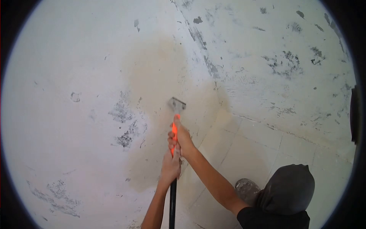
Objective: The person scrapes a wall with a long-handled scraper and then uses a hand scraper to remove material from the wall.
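Observation:
A long-handled scraper (pixel 178 104) has a metal head, an orange grip (pixel 174 131) and a black shaft (pixel 173 204). My right hand (pixel 181 136) is wrapped round the orange grip, just below the head. Lower down, my left hand (pixel 170 166) closes around the handle where orange gives way to black. The blade is at the white wall (pixel 95 49), close to its surface; whether it touches cannot be made out. Patches of grey (pixel 126 139) show through the white coat left of the scraper.
Another wall face (pixel 259 87) with grey scuffs meets this one at a corner on the right. Below lies a pale tiled floor (pixel 259 141). My dark-clothed knee (pixel 291 191) and a worn shoe (pixel 247 189) are at lower right. A dark object (pixel 354 114) stands at the right edge.

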Demonstrator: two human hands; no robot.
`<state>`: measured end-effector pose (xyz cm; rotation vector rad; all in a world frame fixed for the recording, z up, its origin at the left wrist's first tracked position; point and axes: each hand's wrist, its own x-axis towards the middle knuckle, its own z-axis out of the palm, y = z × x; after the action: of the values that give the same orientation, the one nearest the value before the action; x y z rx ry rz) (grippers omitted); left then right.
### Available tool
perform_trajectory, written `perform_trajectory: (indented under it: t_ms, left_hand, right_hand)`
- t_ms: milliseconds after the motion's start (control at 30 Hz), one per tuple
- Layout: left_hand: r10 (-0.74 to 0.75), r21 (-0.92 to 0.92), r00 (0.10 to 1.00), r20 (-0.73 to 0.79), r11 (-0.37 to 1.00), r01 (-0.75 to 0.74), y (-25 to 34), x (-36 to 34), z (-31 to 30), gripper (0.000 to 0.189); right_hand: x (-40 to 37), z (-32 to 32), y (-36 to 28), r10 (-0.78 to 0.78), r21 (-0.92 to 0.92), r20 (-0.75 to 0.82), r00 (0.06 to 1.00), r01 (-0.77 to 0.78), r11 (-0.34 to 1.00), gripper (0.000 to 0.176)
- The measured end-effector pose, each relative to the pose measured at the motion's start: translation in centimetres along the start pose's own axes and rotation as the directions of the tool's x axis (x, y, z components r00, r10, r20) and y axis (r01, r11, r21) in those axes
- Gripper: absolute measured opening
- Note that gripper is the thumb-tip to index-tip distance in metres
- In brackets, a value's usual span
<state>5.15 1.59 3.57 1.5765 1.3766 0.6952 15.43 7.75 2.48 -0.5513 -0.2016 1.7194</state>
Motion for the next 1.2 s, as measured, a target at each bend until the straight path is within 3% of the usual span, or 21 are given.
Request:
perform_trajectory:
  t_ms: [133,167,233,367,433,500,567,600,733,800,833,867,933,1000,1067,1100,1167,1200]
  left_hand:
    - [0.164,0.096,0.982,-0.092,0.983,-0.155,-0.9,0.9,0.0,0.048]
    - [0.143,0.093,0.985,-0.095,0.987,-0.135,-0.5,1.4,-0.2,0.048]
    - [-0.094,0.056,0.995,-0.021,0.994,0.095,1.3,3.2,-0.8,0.049]
    - [0.048,0.041,0.998,-0.03,0.998,-0.047,-0.3,1.2,0.1,0.049]
    - [-0.038,-0.068,0.998,-0.044,0.997,0.035,0.5,-1.3,0.4,0.049]
    - [-0.062,0.011,0.996,-0.068,0.998,0.062,0.8,-0.6,-0.3,0.049]
    - [-0.012,-0.027,0.999,-0.031,1.0,0.011,0.0,1.2,-1.2,0.047]
    - [-0.077,-0.002,0.996,-0.037,0.997,0.077,1.4,1.3,-1.0,0.046]
    - [-0.012,-0.043,1.0,-0.004,0.999,0.011,0.2,0.0,-0.7,0.048]
    - [-0.041,-0.05,0.999,-0.019,0.998,0.04,0.1,-1.6,-0.4,0.047]
    - [-0.088,-0.057,0.995,-0.038,0.995,0.086,0.1,-1.8,-0.4,0.047]
    - [0.001,-0.015,0.999,-0.039,1.0,-0.001,-0.4,-1.1,-0.8,0.046]
    - [-0.054,-0.012,0.998,-0.012,0.998,0.054,0.4,0.9,-0.9,0.046]
    - [-0.079,-0.016,0.997,0.004,0.997,0.079,1.4,2.1,-0.9,0.047]
    - [-0.104,-0.015,0.994,-0.019,0.994,0.104,2.1,2.3,-0.2,0.044]
    - [-0.096,-0.015,0.995,-0.026,0.995,0.096,1.4,2.2,-0.1,0.044]
    - [0.057,-0.037,0.996,-0.073,0.998,-0.059,-1.9,1.1,0.2,0.042]
    - [0.007,-0.064,0.998,-0.065,0.998,-0.011,-2.5,-0.1,-0.1,0.041]
  right_hand:
    - [0.6,-0.1,0.2,0.013,-0.031,0.01,1.0,-0.013,0.999,0.053]
    - [1.4,0.3,-0.8,-0.045,0.002,-0.011,0.999,0.045,0.999,0.053]
    - [2.1,0.6,-1.3,-0.102,0.022,-0.024,0.994,0.103,0.994,0.053]
    - [0.4,0.5,-0.6,-0.088,-0.03,0.003,0.996,0.088,0.996,0.054]
    - [-0.3,1.0,-0.8,-0.05,-0.09,0.022,0.998,0.052,0.995,0.055]
    - [-0.3,1.4,-0.4,-0.045,-0.125,0.015,0.999,0.047,0.991,0.051]
    - [1.0,1.2,-0.9,-0.071,-0.073,-0.004,0.997,0.07,0.995,0.049]
    - [1.5,1.4,-0.9,-0.122,-0.02,-0.006,0.992,0.122,0.992,0.047]
    - [0.2,1.2,-0.3,-0.134,-0.039,-0.005,0.991,0.134,0.99,0.043]
    - [-1.2,1.1,0.7,-0.022,-0.083,0.022,1.0,0.024,0.996,0.045]
    - [-0.9,1.4,0.2,-0.031,-0.079,0.027,0.999,0.033,0.996,0.045]
    - [-0.5,1.6,0.0,-0.046,-0.082,0.002,0.999,0.046,0.996,0.044]
    - [0.2,1.4,-0.3,-0.025,-0.087,-0.043,0.999,0.021,0.996,0.043]
    - [2.0,1.3,-1.8,-0.144,0.003,-0.057,0.988,0.144,0.99,0.043]
    - [1.9,0.8,-1.7,-0.134,-0.016,-0.048,0.99,0.133,0.991,0.043]
    - [1.9,0.6,-1.6,-0.133,-0.032,-0.044,0.99,0.132,0.991,0.042]
    - [1.3,0.1,0.1,-0.111,-0.058,-0.022,0.994,0.109,0.992,0.043]
    - [0.7,-0.2,1.5,-0.074,-0.083,-0.011,0.997,0.073,0.994,0.043]
